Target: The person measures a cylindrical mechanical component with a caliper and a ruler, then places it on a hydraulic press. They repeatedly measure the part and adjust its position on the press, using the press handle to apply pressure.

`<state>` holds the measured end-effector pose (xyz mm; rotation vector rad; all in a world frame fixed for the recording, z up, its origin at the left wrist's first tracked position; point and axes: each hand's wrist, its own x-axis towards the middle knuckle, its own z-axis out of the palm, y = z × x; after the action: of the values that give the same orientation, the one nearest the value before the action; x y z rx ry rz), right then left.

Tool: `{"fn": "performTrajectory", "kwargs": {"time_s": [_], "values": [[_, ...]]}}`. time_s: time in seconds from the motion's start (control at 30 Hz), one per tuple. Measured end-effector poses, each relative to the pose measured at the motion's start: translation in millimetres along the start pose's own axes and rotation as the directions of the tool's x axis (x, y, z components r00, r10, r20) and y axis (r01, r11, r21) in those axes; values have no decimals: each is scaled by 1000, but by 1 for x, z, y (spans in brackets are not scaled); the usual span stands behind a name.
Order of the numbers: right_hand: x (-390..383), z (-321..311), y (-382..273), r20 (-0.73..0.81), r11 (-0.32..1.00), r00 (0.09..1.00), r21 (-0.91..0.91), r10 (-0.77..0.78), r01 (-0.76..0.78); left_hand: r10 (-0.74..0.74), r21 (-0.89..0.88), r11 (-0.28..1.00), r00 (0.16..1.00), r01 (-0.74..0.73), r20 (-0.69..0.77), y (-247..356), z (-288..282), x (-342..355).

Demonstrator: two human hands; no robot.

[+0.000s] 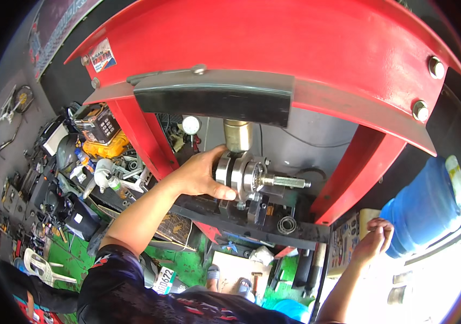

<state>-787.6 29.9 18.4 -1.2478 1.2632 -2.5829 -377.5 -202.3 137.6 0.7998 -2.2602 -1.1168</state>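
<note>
My left hand (209,175) grips a metal crankshaft assembly (252,175) with round webs, a bearing and a splined shaft pointing right. It rests on black steel blocks (257,214) beneath the cylindrical metal ram (238,135) of a red press frame (257,32). A small round dial gauge (191,125) stands behind, to the left. My right hand (376,235) is raised at the right beside the blue water jug (419,208), its fingers curled; whatever they may hold is hidden. A loose bearing ring (286,224) lies on the black press bed (306,234).
Red uprights (349,167) flank the work. A cluttered bench (106,191) with tools, boxes and bottles runs along the left. A white plastic chair (41,267) stands on the green floor (68,254); part of another person (25,291) shows at lower left. A hammer (257,286) is below.
</note>
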Motion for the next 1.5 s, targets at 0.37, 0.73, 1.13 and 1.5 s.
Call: {"fn": "performTrajectory", "kwargs": {"time_s": [0.37, 0.73, 1.13, 1.5], "values": [[-71, 221, -38, 502, 716, 603, -47, 620, -697, 148, -91, 986, 987, -142, 64, -7, -3, 13], [-76, 251, -39, 439, 849, 742, -103, 507, -519, 198, -152, 972, 972, -178, 126, -14, -7, 18], [-71, 245, -81, 485, 912, 778, -128, 400, -389, 199, -227, 958, 977, -177, 79, 29, -5, -21], [-65, 240, -84, 546, 849, 692, -72, 473, -523, 199, -374, 912, 979, -171, 37, 24, 11, -23]]}}
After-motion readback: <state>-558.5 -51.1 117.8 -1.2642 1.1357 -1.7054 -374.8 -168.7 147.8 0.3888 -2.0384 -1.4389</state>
